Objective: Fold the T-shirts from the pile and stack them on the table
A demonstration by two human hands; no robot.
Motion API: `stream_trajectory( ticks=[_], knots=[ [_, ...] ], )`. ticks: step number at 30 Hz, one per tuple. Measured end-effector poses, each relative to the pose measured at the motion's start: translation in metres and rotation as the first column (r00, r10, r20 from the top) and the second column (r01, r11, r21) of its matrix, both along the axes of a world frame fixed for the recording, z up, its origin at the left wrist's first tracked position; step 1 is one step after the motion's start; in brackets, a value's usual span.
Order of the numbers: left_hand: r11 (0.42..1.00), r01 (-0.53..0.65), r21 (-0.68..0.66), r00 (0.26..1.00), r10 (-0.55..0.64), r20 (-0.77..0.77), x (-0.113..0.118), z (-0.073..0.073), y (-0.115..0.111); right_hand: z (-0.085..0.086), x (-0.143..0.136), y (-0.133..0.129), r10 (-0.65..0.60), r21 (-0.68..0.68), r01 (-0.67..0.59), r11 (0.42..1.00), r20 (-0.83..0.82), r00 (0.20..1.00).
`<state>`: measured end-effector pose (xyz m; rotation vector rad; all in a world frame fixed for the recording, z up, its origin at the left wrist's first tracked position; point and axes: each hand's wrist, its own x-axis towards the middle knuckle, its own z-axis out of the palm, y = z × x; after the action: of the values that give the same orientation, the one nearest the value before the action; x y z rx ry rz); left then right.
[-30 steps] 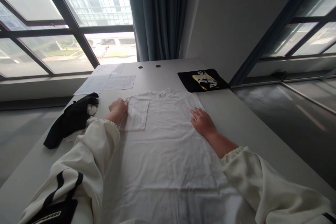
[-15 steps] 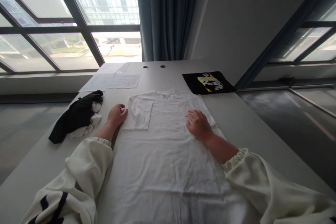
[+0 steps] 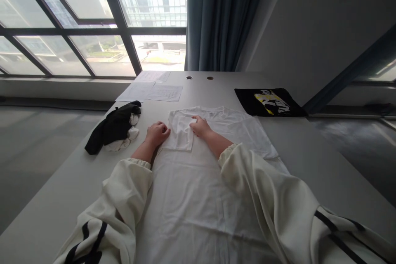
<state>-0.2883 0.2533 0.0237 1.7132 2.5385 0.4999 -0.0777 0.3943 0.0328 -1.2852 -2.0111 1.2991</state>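
A white T-shirt point(image 3: 198, 189) lies flat and face-up on the table, its collar toward the far end. Both of its sleeves are folded inward over the body. My left hand point(image 3: 157, 133) is closed at the outer fold of the left sleeve, its fingertips on the cloth edge. Reaching across the chest, my right hand point(image 3: 201, 127) pinches the hem of that same left sleeve between thumb and fingers. The right sleeve lies folded with no hand on it.
A crumpled black garment with white parts point(image 3: 114, 128) lies to the left. A folded black cloth with a yellow and white print point(image 3: 271, 102) is at the far right. Paper sheets point(image 3: 163, 93) lie on the white table point(image 3: 213, 90), near two round holes. A blue curtain point(image 3: 222, 16) hangs behind.
My right hand has moved left from the right sleeve to the left sleeve's hem. My left hand stays at the left edge. The view has turned a little leftward.
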Motion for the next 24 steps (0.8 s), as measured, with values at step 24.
stream_trajectory(
  ticks=[24],
  knots=[
    [0.977, 0.201, -0.076, 0.974, -0.208, -0.092, -0.002, -0.005, 0.024, -0.014, 0.003, 0.010, -0.080, 0.285, 0.102, 0.953, -0.089, 0.993]
  ],
)
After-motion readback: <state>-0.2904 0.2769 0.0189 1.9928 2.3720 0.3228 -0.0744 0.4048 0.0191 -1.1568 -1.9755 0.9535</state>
